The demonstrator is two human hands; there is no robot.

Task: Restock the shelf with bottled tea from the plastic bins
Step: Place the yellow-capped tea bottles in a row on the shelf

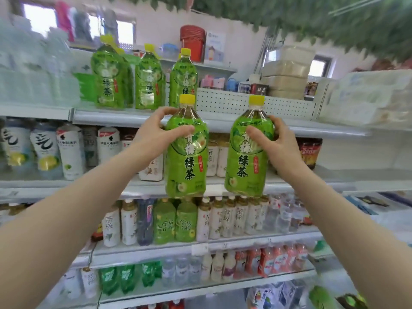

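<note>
I hold two large green tea bottles with yellow caps, upright, in front of the shelves. My left hand (153, 134) grips the left bottle (186, 157) around its shoulder. My right hand (276, 143) grips the right bottle (247, 159) the same way. Both bottles hang just below the top shelf (223, 121). Three similar green tea bottles (147, 83) stand on that top shelf to the left, with bare shelf in front of a white perforated panel (256, 105) to their right. No plastic bins are in view.
Wrapped water packs (33, 81) fill the top shelf's far left. Lower shelves hold several rows of smaller drink bottles (174, 221). Boxes, a red bucket (192, 42) and stacked containers (287, 72) sit behind the panel. Paper packs (365, 97) stand at the right.
</note>
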